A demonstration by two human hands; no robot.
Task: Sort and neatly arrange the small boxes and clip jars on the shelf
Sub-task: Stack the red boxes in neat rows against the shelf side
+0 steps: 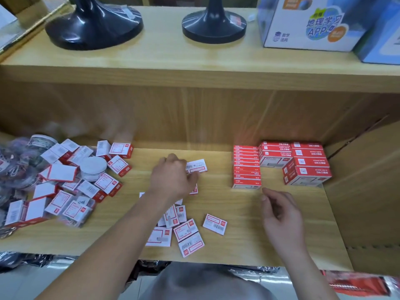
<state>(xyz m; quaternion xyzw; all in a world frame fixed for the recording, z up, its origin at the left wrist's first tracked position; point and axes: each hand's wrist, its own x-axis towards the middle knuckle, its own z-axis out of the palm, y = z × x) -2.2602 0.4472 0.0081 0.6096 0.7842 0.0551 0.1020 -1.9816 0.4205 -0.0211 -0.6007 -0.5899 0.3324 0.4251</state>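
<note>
A small red-and-white box was pinched in the fingers of the left hand above the wooden shelf. The right hand was held nearby, fingers apart and empty, just before the stacked red boxes. Loose boxes were heaped around a white-lidded clip jar at the left.

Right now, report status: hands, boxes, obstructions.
Left hand closing on a small box. Right hand open, empty. Red boxes stacked right; loose pile left. Nothing in the way.
</note>
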